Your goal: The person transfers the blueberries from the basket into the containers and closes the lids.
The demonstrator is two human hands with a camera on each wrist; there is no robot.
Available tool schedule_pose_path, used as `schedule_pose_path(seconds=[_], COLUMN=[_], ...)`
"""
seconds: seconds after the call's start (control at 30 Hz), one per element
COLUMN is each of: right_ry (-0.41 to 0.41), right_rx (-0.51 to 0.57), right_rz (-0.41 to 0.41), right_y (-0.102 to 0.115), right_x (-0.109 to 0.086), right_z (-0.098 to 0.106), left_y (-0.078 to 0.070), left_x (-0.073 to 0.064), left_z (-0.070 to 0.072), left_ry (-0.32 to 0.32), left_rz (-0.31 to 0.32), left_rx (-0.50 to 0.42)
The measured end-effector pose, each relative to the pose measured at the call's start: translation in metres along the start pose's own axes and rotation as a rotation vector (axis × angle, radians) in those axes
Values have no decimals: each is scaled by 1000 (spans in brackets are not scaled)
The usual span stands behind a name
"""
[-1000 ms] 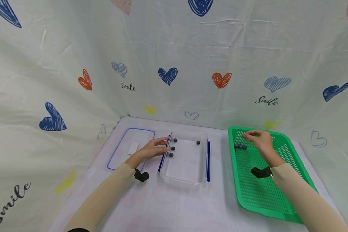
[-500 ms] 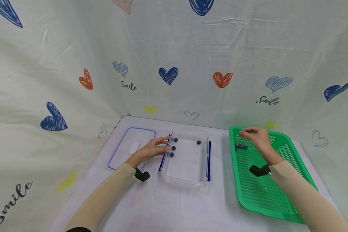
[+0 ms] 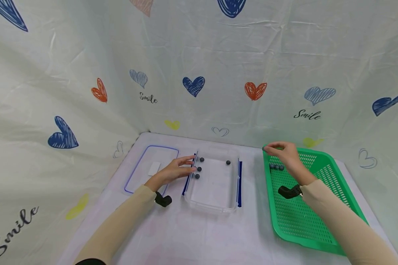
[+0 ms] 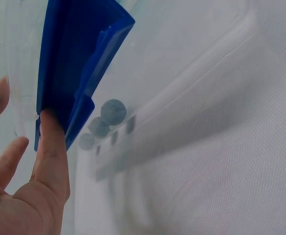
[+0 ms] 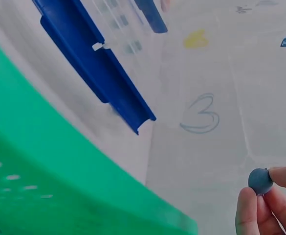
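Note:
My right hand [image 3: 286,154] pinches a blueberry [image 5: 260,181] between thumb and fingertips, above the far left corner of the green basket [image 3: 271,209]. A row of blueberries [image 3: 276,167] lies in that corner. Left of the basket stands a clear plastic box [image 3: 210,209] with its blue side latches hanging down. Three blueberries [image 3: 199,169] sit along its left wall, and another blueberry [image 3: 228,162] is near the far right corner. My left hand [image 3: 172,171] touches the box's left side with spread, fairly straight fingers; one finger lies against the blue latch [image 4: 79,73] there.
A clear lid [image 3: 154,156] with a blue rim lies on the table left of the box, partly behind my left hand. On it is a white rectangle [image 3: 154,168]. A curtain [image 3: 225,110] printed with hearts hangs behind the table.
My right hand has moved left, from over the basket to its far left rim, with the blueberry now showing at its fingertips. The left hand stays at the box.

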State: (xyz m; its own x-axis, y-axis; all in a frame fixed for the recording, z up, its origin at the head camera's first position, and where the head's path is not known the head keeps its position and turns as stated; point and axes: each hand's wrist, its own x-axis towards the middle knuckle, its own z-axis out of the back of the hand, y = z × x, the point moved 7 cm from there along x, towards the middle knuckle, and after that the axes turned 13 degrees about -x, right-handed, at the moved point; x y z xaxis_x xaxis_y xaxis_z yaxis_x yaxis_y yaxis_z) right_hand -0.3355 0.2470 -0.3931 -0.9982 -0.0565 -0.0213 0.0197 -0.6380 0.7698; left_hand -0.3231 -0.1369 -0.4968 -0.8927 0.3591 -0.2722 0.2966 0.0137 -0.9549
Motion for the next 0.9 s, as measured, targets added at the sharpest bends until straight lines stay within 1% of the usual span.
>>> schedule_pose_path(seconds=[0.23,0.37,0.6,0.8,0.9], right_ry=[6,2,21,47,50], right_rx=[6,1,46,91,88], right_rz=[16,22,30,63,65], right_y=[10,18,26,33,37], right_x=[6,9,13,15,16], right_z=[-13,-20,-32,-40,-43], left_y=[1,1,1,-1,0], left_x=[-1,-2,-1,-3,-3], left_z=[1,1,1,-1,-1], left_ry=[-9,-3,-7,24,35], left_rz=[6,5,1,-8,-6], left_rx=[-1,-2,-10,-34,-54])
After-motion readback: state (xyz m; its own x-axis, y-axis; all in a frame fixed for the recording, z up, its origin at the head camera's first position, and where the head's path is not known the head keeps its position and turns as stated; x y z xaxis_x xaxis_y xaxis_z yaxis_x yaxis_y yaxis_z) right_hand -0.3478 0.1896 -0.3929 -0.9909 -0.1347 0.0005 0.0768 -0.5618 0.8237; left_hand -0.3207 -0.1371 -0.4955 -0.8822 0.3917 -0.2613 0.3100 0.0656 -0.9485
